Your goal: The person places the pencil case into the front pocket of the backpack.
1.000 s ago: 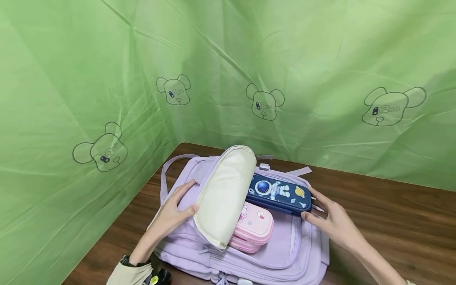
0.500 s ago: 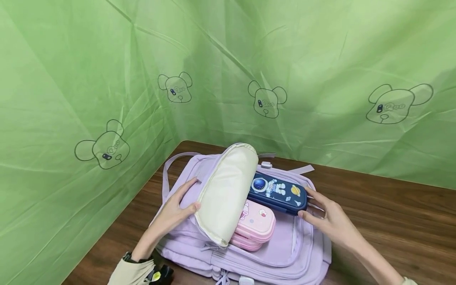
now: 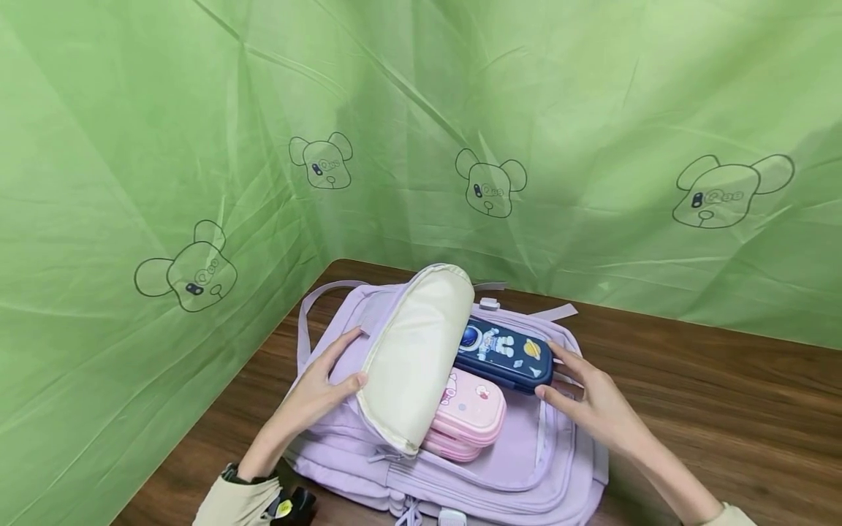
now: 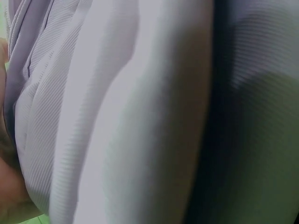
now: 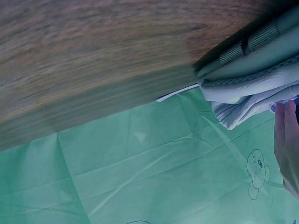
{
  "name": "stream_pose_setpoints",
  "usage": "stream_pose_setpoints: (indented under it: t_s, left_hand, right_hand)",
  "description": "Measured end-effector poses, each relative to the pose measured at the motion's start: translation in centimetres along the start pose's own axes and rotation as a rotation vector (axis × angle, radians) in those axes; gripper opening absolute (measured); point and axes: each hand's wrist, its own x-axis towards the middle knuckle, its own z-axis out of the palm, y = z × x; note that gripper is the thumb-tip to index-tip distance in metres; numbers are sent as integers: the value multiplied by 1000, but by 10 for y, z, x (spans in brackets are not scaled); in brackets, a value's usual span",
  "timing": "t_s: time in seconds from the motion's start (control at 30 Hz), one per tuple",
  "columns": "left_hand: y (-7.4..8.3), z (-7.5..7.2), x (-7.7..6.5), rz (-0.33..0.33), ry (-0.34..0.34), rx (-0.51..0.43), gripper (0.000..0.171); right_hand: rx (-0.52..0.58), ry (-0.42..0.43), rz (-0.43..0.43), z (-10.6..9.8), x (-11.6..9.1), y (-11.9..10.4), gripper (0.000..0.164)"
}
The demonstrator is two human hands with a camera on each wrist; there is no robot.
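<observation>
A lavender backpack (image 3: 566, 467) lies on the table, its front pocket folded back to show a cream-lined flap (image 3: 414, 358). My left hand (image 3: 312, 394) holds the flap from its left side, thumb and index finger spread along it. With thumb and fingers at its right end, my right hand (image 3: 595, 402) grips a navy pencil case (image 3: 506, 354) printed with an astronaut. The case's left end is hidden under the flap. Just below it, a pink pencil case (image 3: 473, 405) lies partly inside the pocket. In the left wrist view, lavender fabric (image 4: 60, 116) fills most of the frame.
The brown wooden table (image 3: 723, 394) runs under the bag and to the right. A green cloth wall (image 3: 592, 88) with bear-head outlines rises behind and at the left. Loose straps (image 3: 555, 314) and zip pulls (image 3: 411, 515) hang from the bag.
My right hand has moved left with the navy pencil case, which goes further under the flap. My left hand, the flap and the pink case have stayed about where they were.
</observation>
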Motion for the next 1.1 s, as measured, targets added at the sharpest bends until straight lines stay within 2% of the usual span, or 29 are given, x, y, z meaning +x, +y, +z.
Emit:
stream_pose_setpoints:
  t_s: [0.2, 0.5, 0.77, 1.1]
  left_hand:
    - [0, 0, 0, 0, 2, 0, 69]
    - [0, -1, -2, -1, 22, 89, 69]
    - [1, 0, -2, -17, 21, 89, 72]
    - [0, 1, -4, -10, 32, 91, 73]
  right_hand:
    - [-13, 7, -30, 6, 4, 0, 65]
    - [-6, 4, -67, 15, 10, -4, 66]
    - [-94, 24, -62, 19, 14, -6, 66]
    - [-56, 8, -68, 25, 22, -5, 67]
